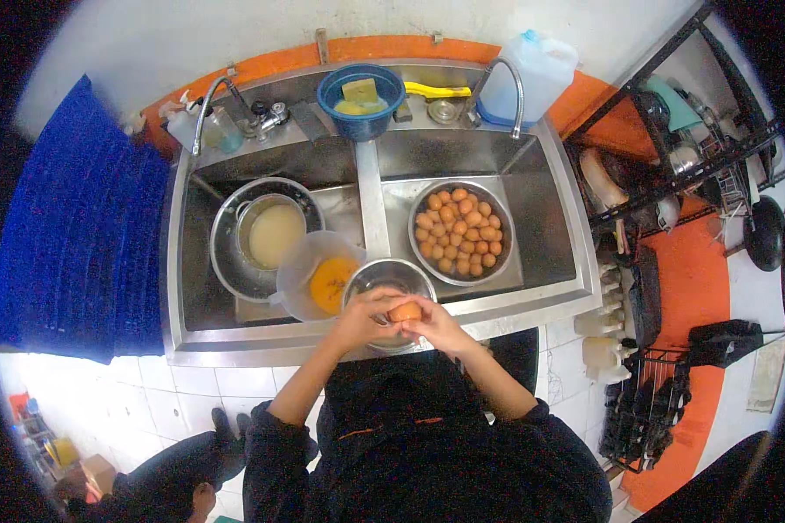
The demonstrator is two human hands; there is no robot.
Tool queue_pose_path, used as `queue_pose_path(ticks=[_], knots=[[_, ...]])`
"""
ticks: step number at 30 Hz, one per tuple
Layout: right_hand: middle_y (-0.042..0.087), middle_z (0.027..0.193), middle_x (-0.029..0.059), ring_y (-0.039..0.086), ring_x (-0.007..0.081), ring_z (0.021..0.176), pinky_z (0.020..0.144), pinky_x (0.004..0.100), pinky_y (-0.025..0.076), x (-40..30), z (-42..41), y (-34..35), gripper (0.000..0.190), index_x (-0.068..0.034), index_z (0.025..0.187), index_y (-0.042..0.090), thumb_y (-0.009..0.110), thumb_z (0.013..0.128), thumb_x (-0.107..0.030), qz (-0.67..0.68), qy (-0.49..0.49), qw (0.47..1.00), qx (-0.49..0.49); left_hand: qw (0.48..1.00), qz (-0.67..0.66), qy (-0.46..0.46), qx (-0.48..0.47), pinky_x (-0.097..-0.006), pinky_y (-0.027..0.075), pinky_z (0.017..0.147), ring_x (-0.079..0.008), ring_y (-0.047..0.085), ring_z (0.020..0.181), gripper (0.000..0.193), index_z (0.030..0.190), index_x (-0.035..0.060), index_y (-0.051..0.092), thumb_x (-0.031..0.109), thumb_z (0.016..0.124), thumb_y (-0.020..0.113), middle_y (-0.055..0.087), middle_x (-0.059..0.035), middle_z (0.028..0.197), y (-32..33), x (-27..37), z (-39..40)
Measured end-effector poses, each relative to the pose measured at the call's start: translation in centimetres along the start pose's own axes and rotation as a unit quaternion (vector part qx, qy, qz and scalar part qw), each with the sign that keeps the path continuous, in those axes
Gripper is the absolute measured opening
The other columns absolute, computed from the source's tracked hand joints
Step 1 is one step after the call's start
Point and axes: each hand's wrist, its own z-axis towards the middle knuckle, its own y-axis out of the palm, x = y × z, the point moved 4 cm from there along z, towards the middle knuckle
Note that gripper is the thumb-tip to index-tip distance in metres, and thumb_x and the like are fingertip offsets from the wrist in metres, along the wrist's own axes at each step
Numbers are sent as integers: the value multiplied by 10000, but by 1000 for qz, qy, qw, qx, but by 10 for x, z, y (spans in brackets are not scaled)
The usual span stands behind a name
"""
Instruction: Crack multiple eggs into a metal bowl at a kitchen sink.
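Over a round bowl (392, 271) at the sink's front edge, my left hand (366, 319) and my right hand (437, 323) hold a brown egg (405, 312) between their fingertips. Whether its shell is cracked is hard to tell. Just left of the bowl, a translucent plastic jug (294, 261) contains orange-yellow liquid egg (332, 282). Many brown eggs (461, 225) fill a metal bowl (509, 245) in the right basin. In the left basin a wide metal bowl (226, 268) holds a smaller pot with cloudy, pale liquid (277, 235).
Two curved faucets (199, 124) (520, 98) rise behind the steel double sink (373, 189). A blue tub (361, 127) with sponges, a yellow-handled tool (438, 90) and a large plastic jerrycan (530, 78) stand along the back ledge. Black shelving (687, 176) is at right; another person (170, 474) is at lower left.
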Motion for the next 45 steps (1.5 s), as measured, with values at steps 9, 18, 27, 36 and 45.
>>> queue_pose_path(ticks=[9,18,27,36,45], knots=[[499,988,224,513,326,934,782,347,419,-33,11,0,529,23,1117,371,604,671,-139,-348,-116,930,-9,996,54,43,60,-242,506,620,-154,588,771,391,1001,86,597,21,620,658,580,-80,950,-13,-9,-3],[519,864,45,511,108,706,565,216,414,-8,19,-4,396,-35,1135,396,491,760,-119,-36,47,998,-12,995,58,18,80,-211,456,554,-122,569,655,214,875,68,646,41,663,658,595,-58,799,-19,-15,6],[509,872,42,475,98,666,569,194,398,2,20,2,330,-45,1103,433,461,793,-155,270,97,957,-52,995,6,-22,95,-218,429,531,-137,559,630,120,820,24,639,64,707,634,586,-66,762,-21,-15,12],[527,982,80,479,116,683,619,221,425,11,30,-6,278,-37,1065,446,403,839,-192,363,93,926,-46,997,75,-3,19,-267,445,636,-186,568,710,146,898,4,597,61,780,533,556,-93,836,-24,-4,33],[500,1064,113,470,123,695,646,235,435,2,29,-5,340,-30,1126,394,410,827,-191,401,65,910,-79,997,47,-27,-51,-264,430,681,-177,552,729,209,923,38,619,61,716,610,557,-71,821,-33,-1,44]])
